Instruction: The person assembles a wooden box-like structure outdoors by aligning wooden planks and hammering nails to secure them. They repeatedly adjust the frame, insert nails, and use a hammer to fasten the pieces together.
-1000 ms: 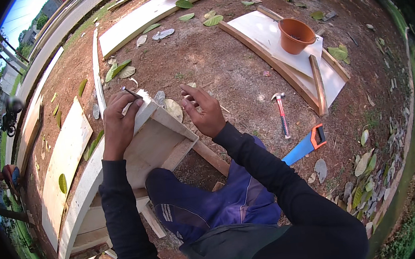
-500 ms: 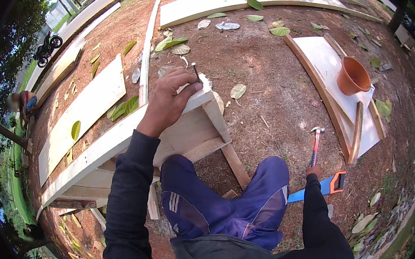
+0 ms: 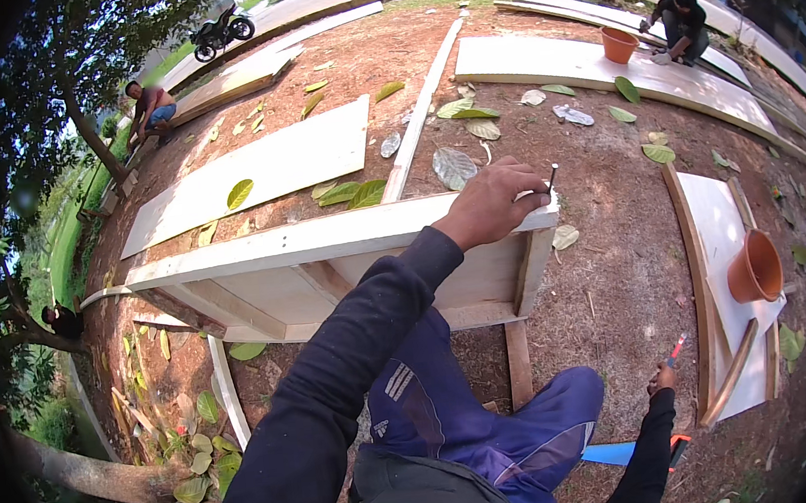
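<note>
My left hand is closed on a nail, holding it upright at the right end of a pale wooden rail. That rail forms the top edge of a wooden frame panel, which stands on edge before my knees with crosspieces on its near face. Off to the right and lower, my right hand grips a hammer by its red handle; its head is hard to make out. A blue-bladed handsaw lies on the soil by my right knee, partly covered by my right forearm.
An orange bucket rests on a white panel at right. Another bucket stands on a long board. People crouch at far right and far left. Tree trunks rise at lower left.
The view has swung left and up, so the panel and hands appear farther right and lower. The nail stays in my left hand. The hammer now looks shorter and tilts more to the right.
</note>
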### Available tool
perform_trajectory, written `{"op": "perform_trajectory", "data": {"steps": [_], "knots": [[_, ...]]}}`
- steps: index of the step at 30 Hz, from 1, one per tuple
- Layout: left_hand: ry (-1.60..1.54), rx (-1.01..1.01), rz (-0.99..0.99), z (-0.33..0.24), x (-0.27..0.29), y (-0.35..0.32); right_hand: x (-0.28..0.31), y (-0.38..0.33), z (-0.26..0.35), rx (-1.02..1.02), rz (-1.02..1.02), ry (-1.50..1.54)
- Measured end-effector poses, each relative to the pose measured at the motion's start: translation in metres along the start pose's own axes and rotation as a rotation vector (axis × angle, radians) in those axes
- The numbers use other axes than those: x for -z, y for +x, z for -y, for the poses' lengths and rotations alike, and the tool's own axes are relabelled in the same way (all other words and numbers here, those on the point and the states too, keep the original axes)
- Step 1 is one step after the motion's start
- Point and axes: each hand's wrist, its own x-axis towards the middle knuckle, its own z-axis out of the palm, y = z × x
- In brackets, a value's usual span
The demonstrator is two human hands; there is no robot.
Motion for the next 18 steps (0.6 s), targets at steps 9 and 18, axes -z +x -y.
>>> {"op": "perform_trajectory", "data": {"steps": [9,18], "knots": [[0.011,-0.009,-0.04,-0.001,-0.003,-0.01,0.007,-0.206,0.149,0.647,0.381,0.108],[0.033,-0.069,-0.052,-0.007,0.001,-0.012,0.007,-0.46,0.289,1.267,0.542,-0.654]]}}
